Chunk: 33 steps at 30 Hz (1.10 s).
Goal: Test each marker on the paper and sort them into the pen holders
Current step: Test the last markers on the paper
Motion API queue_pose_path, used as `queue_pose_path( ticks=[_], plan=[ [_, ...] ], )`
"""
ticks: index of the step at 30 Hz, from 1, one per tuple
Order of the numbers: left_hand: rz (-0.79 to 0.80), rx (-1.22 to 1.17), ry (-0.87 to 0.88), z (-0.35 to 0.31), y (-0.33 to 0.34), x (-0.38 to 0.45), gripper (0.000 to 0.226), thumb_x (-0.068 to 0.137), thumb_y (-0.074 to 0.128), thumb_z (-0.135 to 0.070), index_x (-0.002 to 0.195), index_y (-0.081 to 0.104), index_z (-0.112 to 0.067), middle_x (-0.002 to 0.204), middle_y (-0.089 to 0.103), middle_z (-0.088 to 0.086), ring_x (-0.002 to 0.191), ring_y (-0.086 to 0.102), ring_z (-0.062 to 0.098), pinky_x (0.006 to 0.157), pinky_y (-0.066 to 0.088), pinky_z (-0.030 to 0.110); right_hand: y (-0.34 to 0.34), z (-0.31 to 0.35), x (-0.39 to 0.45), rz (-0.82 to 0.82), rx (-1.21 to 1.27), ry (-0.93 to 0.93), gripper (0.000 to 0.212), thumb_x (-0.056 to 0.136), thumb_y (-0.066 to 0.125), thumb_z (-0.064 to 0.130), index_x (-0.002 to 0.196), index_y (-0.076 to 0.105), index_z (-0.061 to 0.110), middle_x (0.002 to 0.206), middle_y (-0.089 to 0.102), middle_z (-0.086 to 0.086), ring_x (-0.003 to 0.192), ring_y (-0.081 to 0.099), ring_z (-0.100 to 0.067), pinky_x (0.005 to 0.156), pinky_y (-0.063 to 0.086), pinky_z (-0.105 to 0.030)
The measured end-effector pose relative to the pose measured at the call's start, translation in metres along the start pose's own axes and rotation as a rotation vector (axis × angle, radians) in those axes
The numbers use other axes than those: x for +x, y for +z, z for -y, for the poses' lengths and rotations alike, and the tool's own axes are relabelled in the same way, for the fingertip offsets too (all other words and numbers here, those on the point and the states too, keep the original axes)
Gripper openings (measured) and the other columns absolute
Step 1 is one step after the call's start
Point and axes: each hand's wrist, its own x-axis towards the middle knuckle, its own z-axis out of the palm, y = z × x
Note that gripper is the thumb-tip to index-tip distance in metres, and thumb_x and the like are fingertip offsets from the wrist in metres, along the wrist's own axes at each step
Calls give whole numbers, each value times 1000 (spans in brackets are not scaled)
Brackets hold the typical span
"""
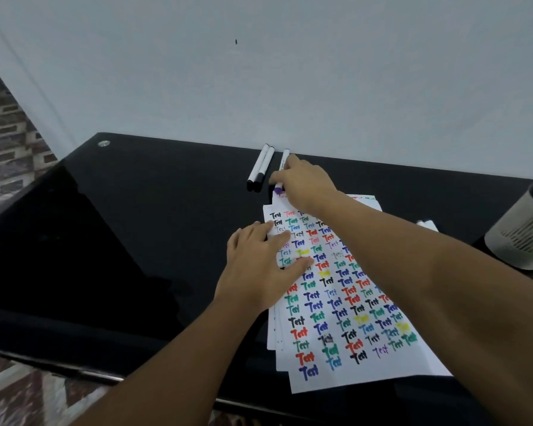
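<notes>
Head view: your right hand (302, 182) reaches to the far edge of the black worktop (136, 210), its fingers (282, 179) curled round a white marker with a purple cap (282, 170) that lies just beyond the top of the paper (336, 302). Your left hand (259, 265) lies flat on the sheet's left side, fingers spread and straight, pinning a loose stack of pages crowded with the word "Test" in many colours. Two more white markers with dark caps (260, 167) lie side by side just left of the one you hold, near the wall. A pale mesh holder (523, 232) stands at the right edge; another marker end (426, 224) shows beside the paper's right side, mostly hidden by your forearm. The risks from here, as a judgement: lifting the purple marker could nudge its neighbours and set them rolling on the glossy surface; easing the left palm could let the fanned sheets slide; and with the page nearly full, a fresh stroke may land over older writing and be hard to read.
</notes>
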Motion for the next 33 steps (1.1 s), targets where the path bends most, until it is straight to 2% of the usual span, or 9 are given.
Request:
queue_pose_path(
  ticks=[7,9,11,13,16,20,25,29,33],
  plan=[
    [-8,-9,9,1,0,0,77,87,48,-79,149,46,-35,161,31,-6,150,13,13,125,3,40,-10,-11,-9,-196,-198,-136,32,97,69,19,128,62,19,124,57,-11,112,55,-31,103,42,-45],
    [-18,-17,11,2,1,0,76,87,48,-78,149,47,-34,160,32,-6,149,13,13,124,4,39,-20,-12,-19,-262,-139,-150,23,106,55,19,128,57,11,113,64,-12,97,58,-30,90,43,-40],
    [-31,-18,17,3,3,1,73,89,49,-76,148,48,-34,158,34,-7,149,17,12,124,6,40,-36,-10,-36,-228,-42,-131,25,111,41,25,133,48,14,101,63,-9,79,56,-24,69,42,-36],
    [-61,-17,32,4,4,2,68,91,48,-73,146,50,-33,154,40,-7,146,23,11,124,9,40,-48,-8,-59,-166,29,-111,32,113,33,37,139,43,22,98,58,-4,76,55,-21,62,47,-36],
    [-106,-40,48,4,3,1,64,96,48,-65,149,46,-28,145,48,-8,139,35,10,120,17,37,-53,-11,-96,-47,136,-73,40,112,28,45,146,43,30,108,58,0,91,60,-18,77,53,-38],
    [-146,-54,83,2,3,0,63,99,49,-55,153,39,-24,140,55,-6,132,43,14,115,28,37,-42,-17,-139,142,245,-38,40,112,31,39,148,43,29,124,57,1,107,58,-18,94,51,-41],
    [-162,-21,180,1,2,-2,51,101,52,-46,147,49,-24,132,62,-5,126,51,17,111,37,42,-36,-17,-164,190,203,-78,38,112,29,44,150,33,47,111,53,2,92,58,-18,80,54,-38],
    [-214,16,314,6,7,-1,35,99,56,-40,126,68,-20,113,70,-5,106,59,15,96,48,45,-29,-12,-173,140,200,-88,35,111,30,47,141,46,37,108,64,5,93,61,-16,80,56,-43],
    [-230,25,373,7,9,-1,36,99,54,-43,123,69,-21,110,70,-7,102,59,13,93,48,39,-26,-15,-175,90,176,-103,37,110,31,49,134,53,33,107,64,8,92,60,-13,78,55,-41]
  ],
)
